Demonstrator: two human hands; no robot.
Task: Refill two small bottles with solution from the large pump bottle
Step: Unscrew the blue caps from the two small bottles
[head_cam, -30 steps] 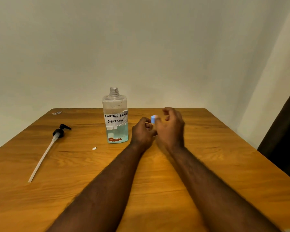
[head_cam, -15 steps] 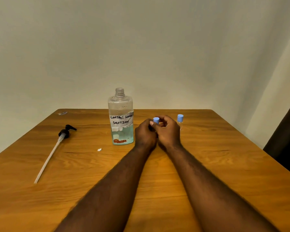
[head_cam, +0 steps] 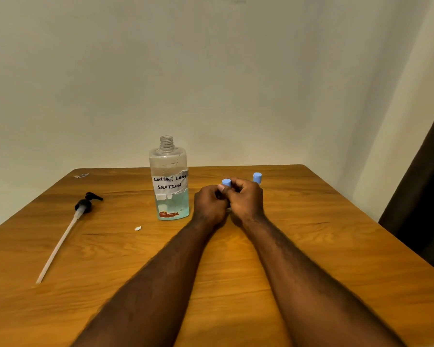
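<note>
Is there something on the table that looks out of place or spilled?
No spill shows. The pump head lies flat on the table, left of the open large bottle instead of screwed on. A small white scrap lies between them, and another bit of litter by the far left edge.

Large clear bottle (head_cam: 169,181), upright, neck open, handwritten label "CONTACT LENS SOLUTION", bluish liquid low inside. Pump head with dip tube (head_cam: 68,227) lies flat, well left. Blue-capped small bottle (head_cam: 226,183) mostly hidden; second (head_cam: 257,177) behind, right.
</note>
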